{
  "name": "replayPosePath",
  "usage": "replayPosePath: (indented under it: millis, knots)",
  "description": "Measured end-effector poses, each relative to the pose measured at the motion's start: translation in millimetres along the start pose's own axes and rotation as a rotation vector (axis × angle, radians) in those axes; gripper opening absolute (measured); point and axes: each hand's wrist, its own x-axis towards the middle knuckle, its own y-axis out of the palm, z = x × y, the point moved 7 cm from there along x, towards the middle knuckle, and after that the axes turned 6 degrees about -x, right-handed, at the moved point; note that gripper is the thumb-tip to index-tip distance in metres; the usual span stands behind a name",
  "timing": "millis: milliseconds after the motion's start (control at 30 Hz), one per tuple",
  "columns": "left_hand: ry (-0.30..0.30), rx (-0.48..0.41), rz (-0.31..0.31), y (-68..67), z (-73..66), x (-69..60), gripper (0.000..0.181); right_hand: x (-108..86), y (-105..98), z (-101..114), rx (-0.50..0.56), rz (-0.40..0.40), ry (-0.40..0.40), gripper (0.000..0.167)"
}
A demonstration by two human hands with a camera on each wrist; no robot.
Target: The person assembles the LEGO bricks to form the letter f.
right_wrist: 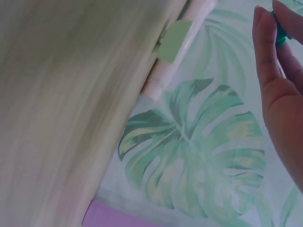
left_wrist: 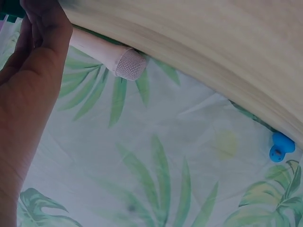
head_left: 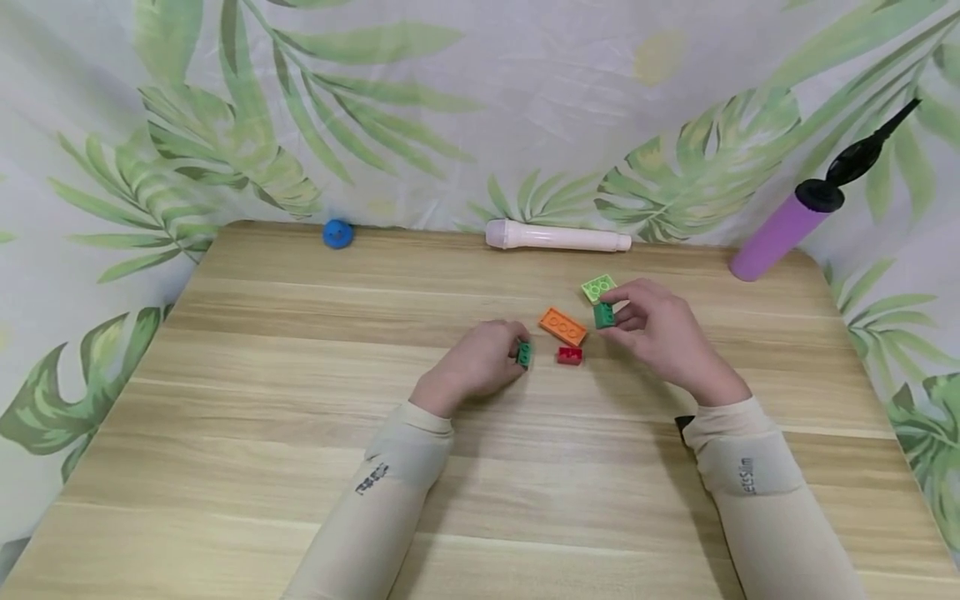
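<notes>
Between its thumb and fingers my left hand (head_left: 483,358) pinches a small green brick (head_left: 524,354), low over the wooden table. My right hand (head_left: 663,333) holds another green brick (head_left: 604,315) by its fingertips; in the right wrist view that brick (right_wrist: 281,32) is partly covered by the fingers. An orange brick (head_left: 563,327) and a small red brick (head_left: 569,356) lie between the hands. The lime green brick (head_left: 597,288) is just behind the right hand's fingertips. In the left wrist view a bit of green brick (left_wrist: 12,8) shows at the left hand's fingers.
A pale pink microphone (head_left: 558,237) lies along the back edge of the table (head_left: 262,375). At the back left is a blue round toy (head_left: 337,234). A purple pump (head_left: 780,233) with a black top stands at the back right. Leaf-patterned cloth (head_left: 420,125) hangs behind.
</notes>
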Motion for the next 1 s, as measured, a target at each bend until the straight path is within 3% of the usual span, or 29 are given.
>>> replayPosePath:
  millis: [233,400,533,767,1000]
  knots:
    - [-0.030,-0.026,0.019,2.4,9.0,-4.7,0.029,1.0,19,19,0.032,0.116,-0.053,0.041]
    - [0.031,-0.007,-0.010,-1.6,5.0,-1.6,0.040,16.0,32,35,-0.036,0.187,-0.108,0.037]
    - [0.065,-0.007,-0.038,-4.4,2.3,-0.4,0.034,23.7,45,45,-0.081,0.248,-0.150,0.036]
    - [0.028,-0.001,-0.060,-3.8,3.2,-2.4,0.027,23.9,56,49,-0.087,0.267,-0.141,0.036]
    - [0.038,0.010,-0.055,-2.6,2.6,-1.0,0.028,24.9,61,47,-0.091,0.274,-0.106,0.034]
